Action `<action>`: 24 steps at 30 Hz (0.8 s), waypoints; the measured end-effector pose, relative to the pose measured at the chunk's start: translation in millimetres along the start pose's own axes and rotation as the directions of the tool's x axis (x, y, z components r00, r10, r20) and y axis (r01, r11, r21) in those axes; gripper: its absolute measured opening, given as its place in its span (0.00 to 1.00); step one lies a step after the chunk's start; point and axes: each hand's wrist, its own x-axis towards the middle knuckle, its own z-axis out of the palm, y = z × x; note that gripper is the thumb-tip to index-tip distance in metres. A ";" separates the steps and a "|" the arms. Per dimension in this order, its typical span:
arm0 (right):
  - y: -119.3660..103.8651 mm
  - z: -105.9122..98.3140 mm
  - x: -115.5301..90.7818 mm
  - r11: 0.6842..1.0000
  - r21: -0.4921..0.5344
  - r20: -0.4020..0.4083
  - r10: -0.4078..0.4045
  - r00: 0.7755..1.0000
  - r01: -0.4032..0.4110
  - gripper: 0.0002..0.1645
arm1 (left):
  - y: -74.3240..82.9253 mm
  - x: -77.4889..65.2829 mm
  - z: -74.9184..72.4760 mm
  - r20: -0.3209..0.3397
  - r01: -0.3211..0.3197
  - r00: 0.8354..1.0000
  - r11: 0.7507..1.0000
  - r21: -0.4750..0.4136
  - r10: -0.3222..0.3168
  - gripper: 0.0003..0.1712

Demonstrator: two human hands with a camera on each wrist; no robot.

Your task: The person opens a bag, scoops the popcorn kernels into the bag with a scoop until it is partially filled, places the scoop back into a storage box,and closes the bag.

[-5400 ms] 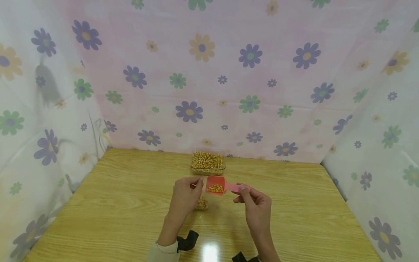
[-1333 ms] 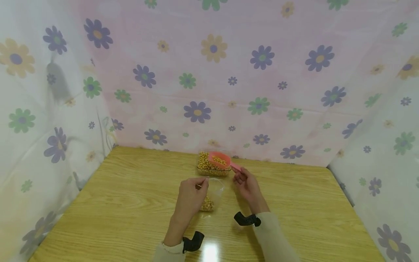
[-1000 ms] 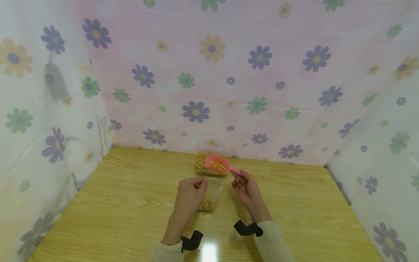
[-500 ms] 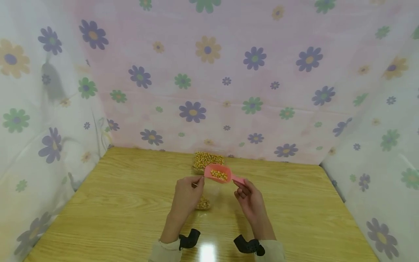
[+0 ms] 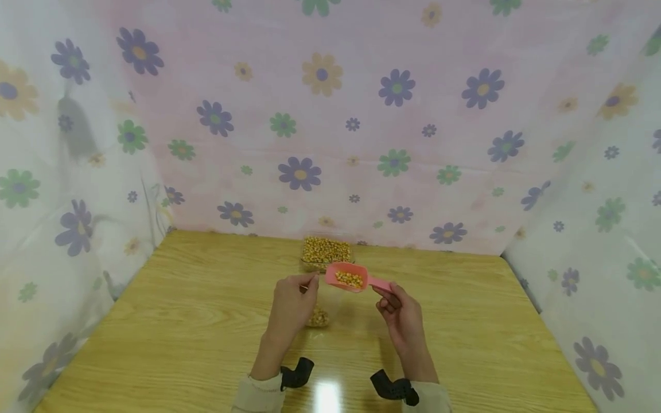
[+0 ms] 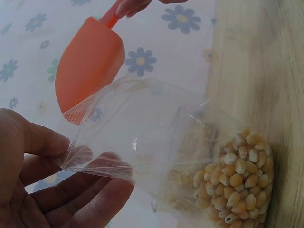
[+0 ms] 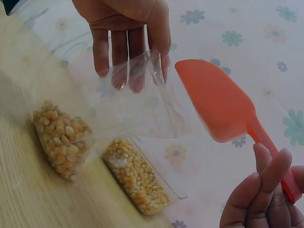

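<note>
My left hand (image 5: pixel 291 304) pinches the top edge of a clear plastic bag (image 6: pixel 142 128) between thumb and fingers. Corn kernels (image 6: pixel 237 178) fill the bottom of the bag, which stands on the table. In my right hand (image 5: pixel 405 321) is the handle of a pinkish-red scoop (image 5: pixel 347 277), held level with kernels in its bowl. The scoop's front end is just right of the left fingertips, above the bag's mouth. From the right wrist view, the scoop (image 7: pixel 218 102) shows its underside beside the open bag (image 7: pixel 137 104).
Behind the scoop, a clear rectangular container (image 5: pixel 326 252) full of corn kernels stands near the table's back edge. A flower-patterned cloth (image 5: pixel 351 115) hangs behind and along both sides of the wooden table (image 5: pixel 206 298). Black wrist mounts (image 5: pixel 296 374) sit on both wrists.
The right hand has brought the loaded scoop from over the container toward me, to the bag's mouth beside the left fingers. The left hand keeps its pinch on the bag.
</note>
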 end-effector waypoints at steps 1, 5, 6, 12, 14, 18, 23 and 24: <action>-0.6 0.5 -0.1 1.000 -0.007 0.002 -0.003 1.000 0.003 0.22 | 0.0 0.2 -0.4 -0.001 0.000 1.000 1.000 -0.002 0.000 0.14; -2.4 2.5 -1.5 0.999 -0.034 0.009 -0.010 1.000 0.010 0.20 | -0.6 0.4 -1.3 0.000 0.007 1.000 1.000 0.004 -0.007 0.14; -2.7 3.1 -1.9 0.999 -0.039 0.013 -0.010 1.000 0.010 0.20 | -0.7 0.3 -1.4 0.000 0.010 1.000 1.000 0.005 -0.010 0.14; -4.2 7.6 -4.4 0.997 -0.080 0.014 -0.001 1.000 0.002 0.19 | -1.2 -0.4 -1.1 0.001 0.013 1.000 1.000 0.000 -0.013 0.14; -4.6 8.6 -4.9 0.995 -0.101 0.005 -0.005 1.000 0.006 0.19 | -1.4 -0.5 -0.5 0.003 0.020 1.000 1.000 -0.003 -0.020 0.15; -5.7 9.8 -5.2 0.989 -0.145 -0.029 -0.018 0.999 0.013 0.18 | -1.3 -0.7 0.5 -0.002 0.025 1.000 1.000 0.006 -0.025 0.15; -7.7 9.1 -5.9 0.981 -0.193 -0.046 -0.039 0.998 0.029 0.17 | -0.9 -1.0 0.3 -0.012 0.044 0.999 0.999 0.011 -0.044 0.14; -8.0 8.7 -6.0 0.979 -0.199 -0.041 -0.042 0.998 0.033 0.18 | -0.6 -1.0 0.2 -0.012 0.045 0.999 0.999 0.012 -0.045 0.14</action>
